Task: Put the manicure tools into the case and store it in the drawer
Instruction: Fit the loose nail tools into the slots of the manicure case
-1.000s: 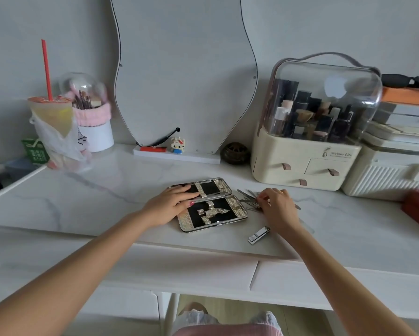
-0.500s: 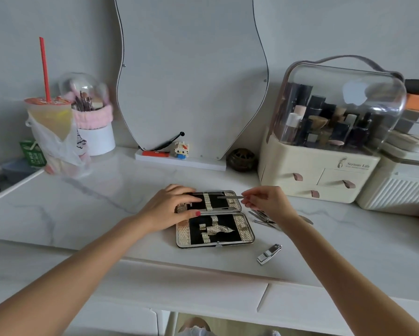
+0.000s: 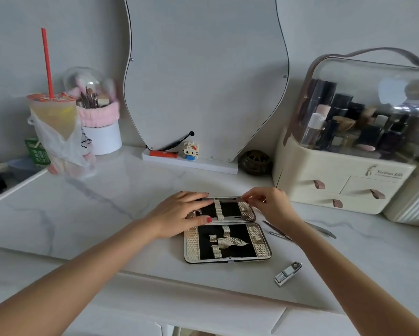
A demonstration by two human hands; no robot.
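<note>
Early days I'd say: case point(image 3: 227, 241) open on the worktop point(image 3: 106, 214), right hand point(image 3: 268, 204) fingers pinched on one slim tool point(image 3: 224, 198), left hand point(image 3: 179, 214) flat, fingers spread. Clipper point(image 3: 288, 273) and loose tools point(image 3: 280, 232) aren't in yet, drawer step untouched.

You face a plain grey wall point(image 3: 58, 32); a wavy-edged mirror point(image 3: 203, 81) leans against it on your white marble-patterned vanity top point(image 3: 82, 202), lit softly and evenly.

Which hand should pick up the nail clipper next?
Right. The nail clipper lies right of the open case, under the right hand's forearm; the left hand rests on the case's far half.
</note>
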